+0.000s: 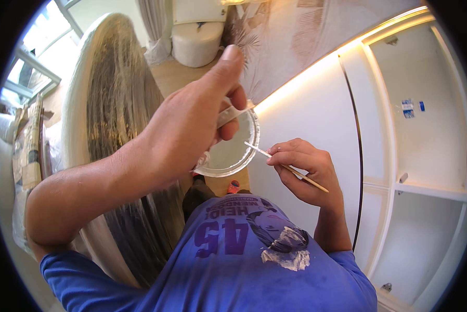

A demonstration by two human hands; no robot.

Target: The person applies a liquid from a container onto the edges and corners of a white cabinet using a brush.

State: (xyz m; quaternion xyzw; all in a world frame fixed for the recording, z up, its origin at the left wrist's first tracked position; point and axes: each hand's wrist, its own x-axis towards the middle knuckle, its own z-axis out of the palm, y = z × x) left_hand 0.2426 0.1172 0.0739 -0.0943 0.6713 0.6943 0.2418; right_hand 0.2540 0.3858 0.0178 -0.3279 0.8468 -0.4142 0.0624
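Note:
My left hand (197, 112) is raised in the middle, its fingers curled around a pale flat strip (233, 114) and its thumb pointing up. Just behind that hand is a round, clear plastic tub (240, 167) with white paint smeared along its rim. The hand hides part of the tub, so I cannot tell whether the strip is its handle. To the right, my right hand (309, 169) pinches a thin paintbrush (312, 182) with a wooden handle. The brush's white-coated tip lies over the tub's right rim; whether it touches is unclear.
A long, plastic-wrapped piece of furniture (116, 93) stands close on the left. White panelling (306, 119) with a lit strip along its top runs to the right, beside open shelving (431, 190). A covered round seat (196, 44) is at the back.

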